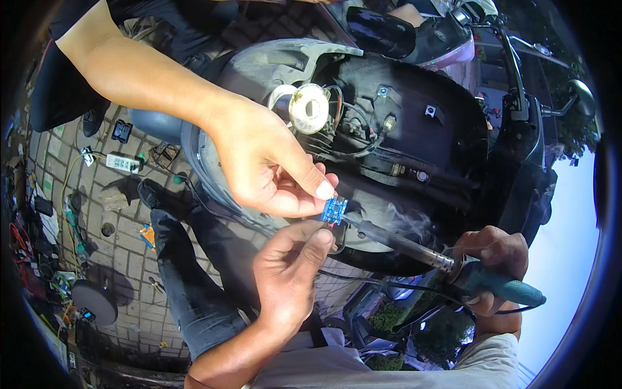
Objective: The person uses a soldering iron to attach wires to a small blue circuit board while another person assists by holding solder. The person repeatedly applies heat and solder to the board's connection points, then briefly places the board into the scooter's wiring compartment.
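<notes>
A co-worker's hand [272, 168] comes from the upper left and pinches a small blue circuit board [335, 209]. My left hand [291, 266] is closed just below the board, thumb against fingers, at a small red bit; what it grips is too small to make out. My right hand [489, 272] holds a soldering iron by its teal handle [505, 288]; the metal shaft [402, 240] reaches left to the board, and pale smoke rises around it. A white spool [310, 108] rests above the co-worker's fingers on the scooter.
An opened dark scooter body [427, 149] spans the upper middle. On the paving [129, 240] at left are a power strip [123, 162], pliers [156, 284], a dark round object [94, 301] and several tools and cables. A second scooter [382, 29] stands behind.
</notes>
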Tool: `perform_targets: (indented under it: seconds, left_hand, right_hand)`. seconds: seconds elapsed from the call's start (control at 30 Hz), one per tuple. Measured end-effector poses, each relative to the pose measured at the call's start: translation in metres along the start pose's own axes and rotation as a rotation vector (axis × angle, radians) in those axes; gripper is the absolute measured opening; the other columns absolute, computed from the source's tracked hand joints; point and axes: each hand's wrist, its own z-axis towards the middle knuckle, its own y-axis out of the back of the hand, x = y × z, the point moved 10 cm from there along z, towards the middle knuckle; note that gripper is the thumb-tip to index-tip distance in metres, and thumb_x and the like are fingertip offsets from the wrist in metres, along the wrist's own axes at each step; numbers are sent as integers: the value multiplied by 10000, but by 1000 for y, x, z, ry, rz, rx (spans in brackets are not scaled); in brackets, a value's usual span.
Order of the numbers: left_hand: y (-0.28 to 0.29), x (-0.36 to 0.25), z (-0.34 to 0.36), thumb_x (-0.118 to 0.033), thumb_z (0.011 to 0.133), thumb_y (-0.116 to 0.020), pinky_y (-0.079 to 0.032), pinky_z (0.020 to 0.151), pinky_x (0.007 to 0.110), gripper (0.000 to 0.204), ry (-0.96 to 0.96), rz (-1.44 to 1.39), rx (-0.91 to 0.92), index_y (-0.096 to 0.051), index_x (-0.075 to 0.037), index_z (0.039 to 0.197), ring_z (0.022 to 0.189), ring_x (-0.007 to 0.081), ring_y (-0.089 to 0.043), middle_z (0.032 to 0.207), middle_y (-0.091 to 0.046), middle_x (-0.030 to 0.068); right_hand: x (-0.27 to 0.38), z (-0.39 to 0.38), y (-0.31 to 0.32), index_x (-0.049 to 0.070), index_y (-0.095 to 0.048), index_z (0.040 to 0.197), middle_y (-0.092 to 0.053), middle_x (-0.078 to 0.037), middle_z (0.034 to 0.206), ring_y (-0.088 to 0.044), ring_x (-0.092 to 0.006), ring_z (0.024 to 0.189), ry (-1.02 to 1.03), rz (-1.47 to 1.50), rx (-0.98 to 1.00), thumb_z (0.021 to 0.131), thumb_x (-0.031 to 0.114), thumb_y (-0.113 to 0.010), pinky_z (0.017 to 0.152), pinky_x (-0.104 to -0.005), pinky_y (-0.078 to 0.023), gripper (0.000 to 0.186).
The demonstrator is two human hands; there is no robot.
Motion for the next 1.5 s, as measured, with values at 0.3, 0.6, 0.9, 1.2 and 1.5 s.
perform_targets:
  seconds: [0.3,0.6,0.9,1.2,1.5]
  left_hand:
    - [-2,-3,2,-84,902,-599,-431,708,213,132,15,91,23,-597,23,979,753,75,-537,838,-616,33]
    - [0,-14,-2,7,857,-631,-442,656,174,163,-130,149,-19,-575,9,1010,787,52,-562,899,-613,24]
    - [-3,-24,-6,75,836,-621,-444,647,165,189,-234,232,-9,-562,15,1005,825,61,-567,934,-609,52]
    - [-4,-23,-5,89,831,-615,-484,761,233,184,-210,206,5,-523,15,972,871,108,-584,941,-602,86]
    - [-3,-22,-5,79,833,-620,-482,777,244,169,-199,201,7,-533,14,962,871,109,-579,934,-602,82]
  right_hand:
    - [-12,0,3,30,-590,964,-570,-93,706,-607,-175,581,-177,57,-8,633,270,-828,542,-281,-526,472]
    - [-26,-5,11,68,-490,891,-574,-83,718,-586,-144,603,-487,158,-296,626,260,-823,579,-248,-507,468]
    - [-26,-3,7,60,-498,903,-575,-67,777,-623,-133,706,-433,212,-195,681,176,-798,652,-267,-547,391]
    - [-30,-5,4,67,-499,872,-589,-67,784,-647,-152,787,-474,250,-205,657,216,-831,710,-312,-566,422]
    - [-26,1,1,50,-497,885,-622,-114,786,-661,-158,731,-421,241,-181,673,240,-836,705,-296,-566,442]
